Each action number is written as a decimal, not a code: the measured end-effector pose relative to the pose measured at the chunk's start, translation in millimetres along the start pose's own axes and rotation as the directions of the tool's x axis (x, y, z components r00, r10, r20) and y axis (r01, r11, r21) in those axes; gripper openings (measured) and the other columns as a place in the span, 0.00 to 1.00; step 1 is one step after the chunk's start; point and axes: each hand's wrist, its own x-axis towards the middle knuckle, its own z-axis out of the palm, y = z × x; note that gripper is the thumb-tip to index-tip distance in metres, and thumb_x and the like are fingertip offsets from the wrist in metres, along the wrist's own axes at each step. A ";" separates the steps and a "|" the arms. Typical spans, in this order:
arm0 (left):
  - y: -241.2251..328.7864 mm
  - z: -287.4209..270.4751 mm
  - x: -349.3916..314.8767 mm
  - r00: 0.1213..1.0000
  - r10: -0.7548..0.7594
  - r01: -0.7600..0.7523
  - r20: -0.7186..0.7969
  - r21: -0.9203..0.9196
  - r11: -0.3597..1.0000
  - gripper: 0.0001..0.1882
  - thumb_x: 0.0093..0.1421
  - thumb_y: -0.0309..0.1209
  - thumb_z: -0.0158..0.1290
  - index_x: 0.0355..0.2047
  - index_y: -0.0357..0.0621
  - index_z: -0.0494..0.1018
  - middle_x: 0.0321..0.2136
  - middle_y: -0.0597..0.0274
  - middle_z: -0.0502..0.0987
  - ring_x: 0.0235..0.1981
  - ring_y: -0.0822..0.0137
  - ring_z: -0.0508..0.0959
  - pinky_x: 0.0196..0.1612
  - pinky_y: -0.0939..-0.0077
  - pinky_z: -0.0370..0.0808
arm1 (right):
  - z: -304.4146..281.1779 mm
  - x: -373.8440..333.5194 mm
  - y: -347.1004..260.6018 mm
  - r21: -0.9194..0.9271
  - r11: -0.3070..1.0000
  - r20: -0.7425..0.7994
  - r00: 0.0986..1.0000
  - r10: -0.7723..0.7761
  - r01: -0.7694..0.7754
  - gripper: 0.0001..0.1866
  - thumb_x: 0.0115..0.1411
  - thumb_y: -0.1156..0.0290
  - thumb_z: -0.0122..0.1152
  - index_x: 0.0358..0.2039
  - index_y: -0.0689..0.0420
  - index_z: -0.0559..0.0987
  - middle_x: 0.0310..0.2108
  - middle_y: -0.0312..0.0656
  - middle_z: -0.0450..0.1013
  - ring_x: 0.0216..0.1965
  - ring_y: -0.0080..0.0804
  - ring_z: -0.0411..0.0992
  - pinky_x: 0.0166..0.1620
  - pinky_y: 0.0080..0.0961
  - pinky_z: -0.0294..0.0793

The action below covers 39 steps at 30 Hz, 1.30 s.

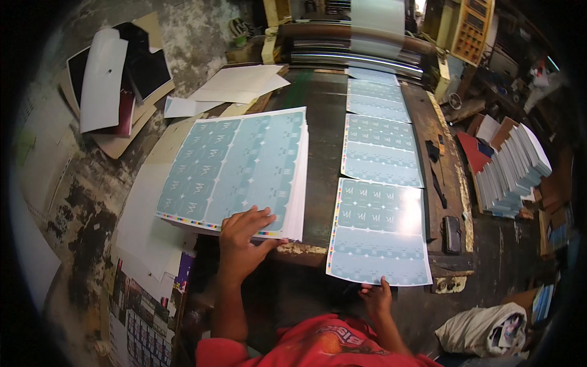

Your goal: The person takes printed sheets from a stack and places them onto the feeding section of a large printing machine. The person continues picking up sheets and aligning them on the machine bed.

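Observation:
A tall stack of printed sheets (251, 165), pale teal with colour bars along the near edge, stands left of centre. My left hand (244, 231) rests on its near edge, fingers stretched out over the top sheet and thumb along the front. Right of the stack, a single printed sheet (380, 238) reaches past the table's near edge. Its near edge is pinched between the thumb and fingers of my right hand (376, 296). Beyond it, more printed sheets (382, 147) lie in a row leading back to the machine rollers (312, 52).
A control panel with buttons (472, 27) is at the far right. A dark phone-like object (452, 234) lies on the table's right side. Bundled paper stacks (513, 171) and a white sack (484, 330) sit at right. Loose white sheets (238, 84) lie behind the tall stack.

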 end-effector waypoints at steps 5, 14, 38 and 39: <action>-6.2 -0.8 -0.5 0.998 -0.054 0.053 -0.018 -0.083 0.995 0.26 0.39 0.42 0.71 0.39 0.47 0.80 0.41 0.63 0.82 0.48 0.56 0.79 0.48 0.63 0.70 | -4.7 3.2 2.0 0.115 0.990 -0.008 0.997 -0.079 0.080 0.26 0.67 0.51 0.47 0.59 0.54 0.60 0.40 0.50 0.75 0.31 0.37 0.75 0.39 0.39 0.77; -1.6 25.7 -5.5 0.924 -0.145 0.090 -0.355 -0.167 0.982 0.14 0.62 0.37 0.56 0.37 0.38 0.80 0.35 0.53 0.82 0.39 0.54 0.81 0.46 0.64 0.72 | 49.5 -18.8 -27.6 -0.061 0.961 -0.080 0.958 -0.275 0.270 0.35 0.66 0.53 0.50 0.68 0.51 0.53 0.57 0.48 0.67 0.43 0.35 0.72 0.44 0.37 0.76; -6.6 37.3 -4.6 0.909 -0.233 0.207 -0.346 -0.112 0.972 0.15 0.63 0.33 0.55 0.22 0.36 0.73 0.19 0.54 0.74 0.22 0.55 0.71 0.35 0.66 0.64 | 519.3 91.0 -107.5 -0.399 -0.607 0.901 0.415 -0.124 0.687 0.38 0.62 0.50 0.48 0.64 0.65 0.59 0.66 0.56 0.55 0.67 0.60 0.51 0.67 0.46 0.53; -10.0 38.3 -8.7 0.921 -0.186 0.160 -0.342 -0.105 0.982 0.14 0.63 0.34 0.55 0.24 0.37 0.74 0.22 0.54 0.76 0.23 0.56 0.73 0.36 0.66 0.64 | 525.5 86.1 -120.9 -0.380 -0.560 0.901 0.432 -0.044 0.736 0.37 0.62 0.49 0.47 0.63 0.64 0.59 0.66 0.57 0.56 0.67 0.61 0.51 0.67 0.48 0.52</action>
